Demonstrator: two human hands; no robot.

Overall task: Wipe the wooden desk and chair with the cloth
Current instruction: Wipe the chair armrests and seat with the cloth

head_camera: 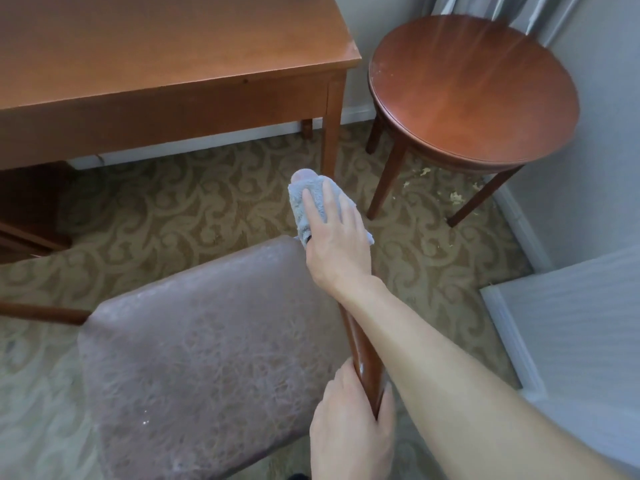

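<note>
Right hand (337, 244) lies palm-down on the cloth (311, 206), fingers (310, 206) spread flat across it and pressing it against the chair's wooden rail at the seat's front right corner. The thumb is tucked under the cloth edge, so the grasp is a flat press with a partial wrap. One fingertip shows beyond the cloth's far end. The cloth is pale blue, bunched, and sits wholly beneath and around these fingers.

Left hand (351, 424) is clenched around the rail (363, 358) nearer the camera, thumb on the seat side, fingers on the outer side. The rail runs from this grip up to the right hand's wrist, under the right forearm.

The chair (207, 341) seat, padded and mauve, lies left of both hands; the right thumb side touches its corner.

The desk (156, 64) stands beyond the right fingertips; its front leg (331, 140) ends just past the cloth. A round stool (474, 91) stands beyond and right of the fingers, apart. Patterned carpet (190, 202) lies below.
</note>
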